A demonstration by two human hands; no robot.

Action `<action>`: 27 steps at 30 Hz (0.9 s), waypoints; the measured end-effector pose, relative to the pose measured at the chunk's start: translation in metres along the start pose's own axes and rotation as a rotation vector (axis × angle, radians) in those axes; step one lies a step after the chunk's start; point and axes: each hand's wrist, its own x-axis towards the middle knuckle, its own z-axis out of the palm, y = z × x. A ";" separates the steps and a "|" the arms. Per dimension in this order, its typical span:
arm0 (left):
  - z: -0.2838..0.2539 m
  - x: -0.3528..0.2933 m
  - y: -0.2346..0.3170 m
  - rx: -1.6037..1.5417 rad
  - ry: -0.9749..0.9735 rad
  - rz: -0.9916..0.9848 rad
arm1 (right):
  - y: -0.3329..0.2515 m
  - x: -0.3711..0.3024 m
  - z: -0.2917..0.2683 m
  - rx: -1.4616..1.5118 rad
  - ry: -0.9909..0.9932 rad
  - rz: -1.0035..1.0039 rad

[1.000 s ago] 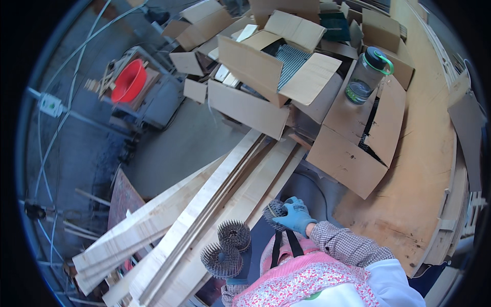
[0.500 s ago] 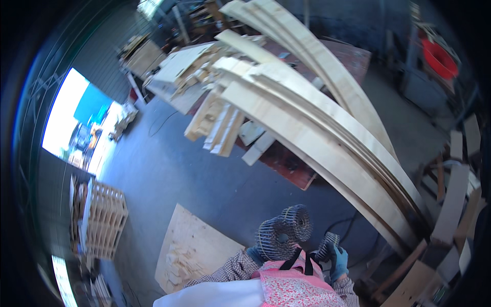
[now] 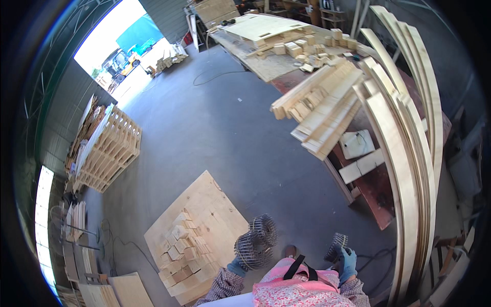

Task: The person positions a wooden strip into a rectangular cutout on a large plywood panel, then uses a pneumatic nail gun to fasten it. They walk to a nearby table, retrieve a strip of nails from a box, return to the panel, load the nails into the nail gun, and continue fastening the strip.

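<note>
My left hand (image 3: 237, 267), in a blue glove, is closed on two coils of nails (image 3: 251, 250), fat dark rolls pressed side by side. Most of its fingers are hidden behind them. Another, smaller-looking nail coil (image 3: 335, 247) is in my right hand (image 3: 348, 264), also gloved in blue, with the fingers closed round its side. Both hands are held out in front of my pink flowered apron (image 3: 302, 289). Beyond the left hand, a stack of cut wood blocks (image 3: 184, 245) lies on a plywood sheet (image 3: 215, 204) on the floor.
To the right, long curved boards (image 3: 404, 179) rest across a red-brown table (image 3: 371, 194). A far workbench (image 3: 276, 71) bears boards and small blocks. Slatted pallets (image 3: 115, 148) are stacked at the left. A cable (image 3: 128, 243) snakes over the grey floor (image 3: 189, 138).
My view has swung to the left, so the table and curved boards sit further right and the plywood sheet shows more fully. Both hands still hold their nail coils.
</note>
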 end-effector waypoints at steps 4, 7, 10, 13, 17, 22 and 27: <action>-0.036 -0.003 -0.050 0.053 0.101 -0.095 | -0.033 0.020 0.076 -0.312 -0.133 -0.126; -0.047 -0.003 -0.076 0.280 0.146 -0.147 | -0.089 0.018 0.132 -0.363 -0.247 -0.138; -0.060 0.022 -0.088 0.448 0.068 -0.300 | -0.108 0.051 0.171 -0.370 -0.301 -0.218; -0.056 0.044 -0.129 0.352 0.184 -0.339 | -0.133 0.092 0.206 -0.525 -0.265 -0.358; -0.070 0.090 -0.155 0.380 0.220 -0.483 | -0.204 0.122 0.269 -0.781 -0.257 -0.769; -0.084 0.166 -0.191 0.380 0.255 -0.621 | -0.269 0.178 0.343 -0.715 -0.362 -0.701; -0.097 0.245 -0.250 0.356 0.230 -0.691 | -0.305 0.218 0.421 -0.719 -0.415 -0.651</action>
